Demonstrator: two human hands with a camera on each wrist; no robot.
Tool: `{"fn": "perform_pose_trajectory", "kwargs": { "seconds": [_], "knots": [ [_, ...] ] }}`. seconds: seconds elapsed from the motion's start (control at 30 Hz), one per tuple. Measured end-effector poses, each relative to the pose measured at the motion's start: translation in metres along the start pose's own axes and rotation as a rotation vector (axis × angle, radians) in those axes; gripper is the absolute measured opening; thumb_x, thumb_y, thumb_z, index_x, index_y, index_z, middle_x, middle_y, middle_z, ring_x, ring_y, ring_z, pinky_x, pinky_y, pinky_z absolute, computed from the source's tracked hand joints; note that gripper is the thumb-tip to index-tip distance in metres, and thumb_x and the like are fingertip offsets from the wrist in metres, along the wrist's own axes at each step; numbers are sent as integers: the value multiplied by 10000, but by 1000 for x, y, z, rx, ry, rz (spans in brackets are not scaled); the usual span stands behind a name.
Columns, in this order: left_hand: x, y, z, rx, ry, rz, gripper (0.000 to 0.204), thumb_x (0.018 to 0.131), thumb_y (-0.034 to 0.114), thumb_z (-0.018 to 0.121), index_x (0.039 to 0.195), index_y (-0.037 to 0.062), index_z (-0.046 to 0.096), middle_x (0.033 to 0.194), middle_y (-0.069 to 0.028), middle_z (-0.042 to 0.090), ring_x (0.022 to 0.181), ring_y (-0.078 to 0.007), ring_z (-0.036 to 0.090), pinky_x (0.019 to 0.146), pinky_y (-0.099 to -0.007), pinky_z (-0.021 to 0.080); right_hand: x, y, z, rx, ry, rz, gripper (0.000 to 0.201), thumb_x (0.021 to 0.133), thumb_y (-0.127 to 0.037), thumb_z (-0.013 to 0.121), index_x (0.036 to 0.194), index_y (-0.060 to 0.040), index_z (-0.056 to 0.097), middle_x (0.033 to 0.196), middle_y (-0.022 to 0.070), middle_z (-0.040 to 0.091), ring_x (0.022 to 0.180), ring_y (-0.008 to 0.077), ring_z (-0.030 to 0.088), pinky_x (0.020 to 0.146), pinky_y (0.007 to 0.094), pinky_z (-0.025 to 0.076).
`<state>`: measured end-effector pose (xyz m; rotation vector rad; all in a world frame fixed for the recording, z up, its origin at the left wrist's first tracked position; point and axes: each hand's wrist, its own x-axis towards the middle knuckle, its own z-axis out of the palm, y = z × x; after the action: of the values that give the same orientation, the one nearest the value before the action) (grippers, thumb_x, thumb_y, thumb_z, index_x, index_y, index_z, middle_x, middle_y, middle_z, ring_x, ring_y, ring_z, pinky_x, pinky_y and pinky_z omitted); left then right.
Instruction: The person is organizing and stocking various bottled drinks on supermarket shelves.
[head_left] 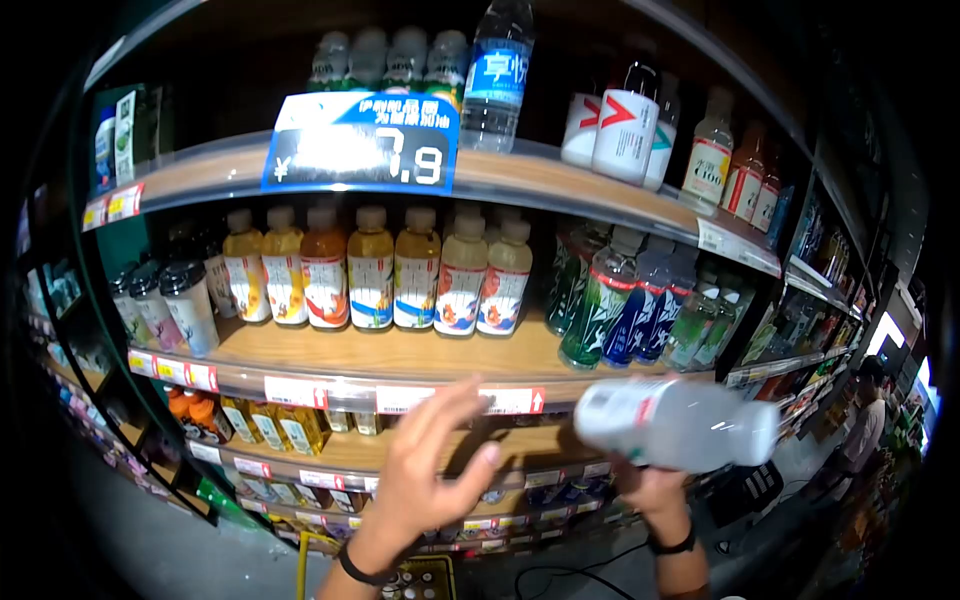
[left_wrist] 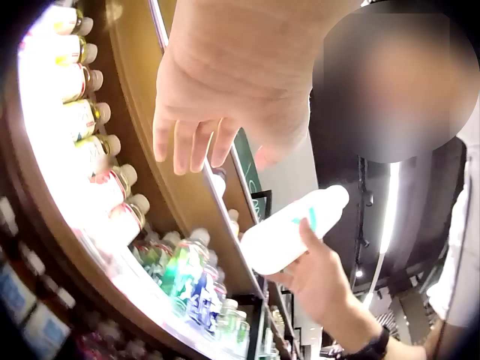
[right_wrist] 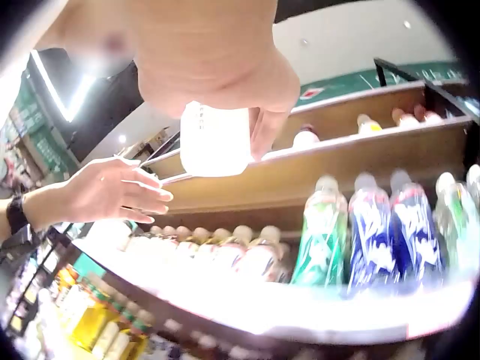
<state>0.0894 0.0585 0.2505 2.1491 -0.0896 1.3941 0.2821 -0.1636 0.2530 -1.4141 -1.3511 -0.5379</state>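
My right hand (head_left: 648, 488) grips a bottle (head_left: 672, 425) with a white label and pale cap. It lies on its side in the air before the shelves, cap end to the right, and is blurred in the head view. Fingers and thumb wrap its label in the left wrist view, where the bottle (left_wrist: 289, 231) tilts with its cap up. My left hand (head_left: 425, 478) hangs empty to the left of it, fingers loosely extended, in front of a shelf edge. The right wrist view also shows this left hand (right_wrist: 109, 193) apart from the bottle.
Juice bottles (head_left: 372, 270) line the middle shelf, with green and blue bottles (head_left: 605, 300) at its right. White-labelled bottles (head_left: 625, 130) and a large price sign (head_left: 360, 142) occupy the upper shelf. Below stands a yellow-edged basket (head_left: 304, 560). Another person (head_left: 865, 420) is far right.
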Motion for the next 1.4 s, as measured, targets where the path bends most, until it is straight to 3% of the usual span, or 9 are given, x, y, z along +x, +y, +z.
{"fn": "perform_pose_trajectory", "kwargs": {
  "seconds": [0.03,0.1,0.23,0.37,0.47,0.57,0.87,1.0,1.4],
  "knots": [
    [15,-14,-5,8,58,25,396,872,176,743,1191,-46,667,1389,-242,640,1218,-390,666,1045,-461,525,24,4,-10,-24,76,-73,854,900,-187,828,1559,21,325,1486,225,517,1363,318,541,1083,433,499],
    [48,-43,-8,121,144,77,334,889,173,731,1142,-35,669,1304,-223,675,1173,-381,668,1010,-457,516,77,17,-30,-303,281,-232,694,937,-129,785,1505,53,430,1445,228,579,1287,286,604,1054,415,512],
    [66,-102,-5,365,123,246,270,881,159,722,1090,-3,671,1189,-193,689,1075,-378,652,971,-471,485,192,12,-53,-452,474,-387,455,953,-135,779,1331,64,624,1260,197,720,1120,254,703,1002,394,530],
    [62,-117,4,564,56,249,380,897,283,726,1144,2,658,1253,-191,658,1143,-338,626,1003,-442,461,252,28,-53,-399,478,-323,464,975,-249,766,1306,37,610,1231,196,718,1139,289,697,1008,396,521],
    [58,-121,7,575,52,199,384,896,307,723,1119,1,655,1217,-177,669,1117,-328,625,980,-430,455,262,45,-47,-384,440,-178,626,978,-379,746,1375,44,508,1236,252,698,1147,376,686,1019,431,508],
    [58,-118,7,606,64,201,342,901,295,733,1072,11,651,1105,-140,663,1042,-320,636,944,-430,477,272,62,-51,-438,309,-55,623,975,-383,747,1369,42,518,1256,262,687,1160,375,681,1013,440,511],
    [59,-117,7,621,27,136,338,899,306,731,1030,7,644,1004,-140,644,965,-319,625,880,-427,478,293,59,-56,-426,214,-197,615,982,-421,725,1326,39,506,1187,275,706,1055,371,716,937,437,548],
    [59,-117,8,623,4,122,334,899,304,732,1017,5,644,985,-140,643,957,-321,625,869,-427,481,305,72,-61,-475,211,-95,626,991,-489,693,1264,52,538,1074,288,724,972,375,736,868,433,571],
    [58,-119,13,675,6,102,373,912,380,679,946,10,657,955,-146,642,965,-317,609,879,-435,466,302,61,-55,-499,156,-26,672,1029,-551,590,1325,50,550,1090,309,730,1017,427,729,906,448,551]
  ]
}}
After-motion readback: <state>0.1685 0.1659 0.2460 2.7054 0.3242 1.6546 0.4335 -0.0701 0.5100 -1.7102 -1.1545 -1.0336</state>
